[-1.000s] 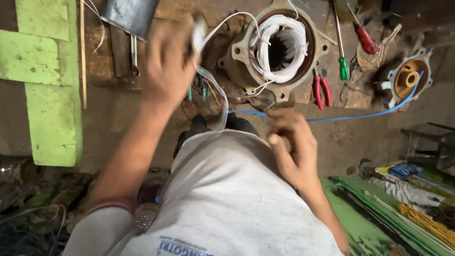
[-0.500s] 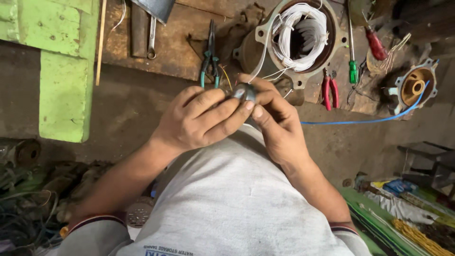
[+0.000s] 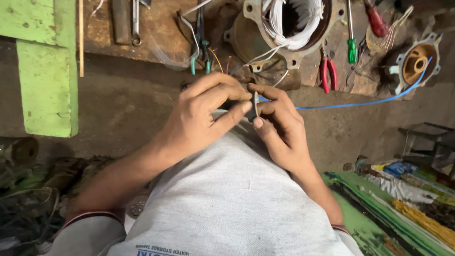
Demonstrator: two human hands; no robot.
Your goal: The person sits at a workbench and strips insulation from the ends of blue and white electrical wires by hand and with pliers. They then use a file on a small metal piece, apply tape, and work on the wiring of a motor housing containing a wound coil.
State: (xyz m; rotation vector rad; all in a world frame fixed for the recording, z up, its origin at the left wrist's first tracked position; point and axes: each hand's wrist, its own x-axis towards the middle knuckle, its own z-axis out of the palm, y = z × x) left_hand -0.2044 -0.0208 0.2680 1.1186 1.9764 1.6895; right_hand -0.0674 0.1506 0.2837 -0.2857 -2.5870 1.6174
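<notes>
My left hand (image 3: 208, 111) and my right hand (image 3: 279, 128) meet in front of my chest, fingertips pinched together on a small dark roll of tape (image 3: 252, 106). The roll is mostly hidden by my fingers. Just beyond my hands on the wooden bench stands a motor stator (image 3: 289, 23) with white winding wires, and thin white leads (image 3: 265, 54) run from it toward my hands. My grey shirt (image 3: 227, 204) fills the lower middle of the view.
Green-handled pliers (image 3: 199, 52), red-handled cutters (image 3: 328, 71), a green screwdriver (image 3: 351, 47) and a red screwdriver (image 3: 377, 21) lie on the bench. A blue wire (image 3: 360, 102) leads to a motor end cover (image 3: 417, 57). A green painted board (image 3: 47, 80) stands left; clutter lies lower right.
A second ago my left hand was raised over the bench and my right hand hung low. They came together, and now both grip the small roll slightly lower.
</notes>
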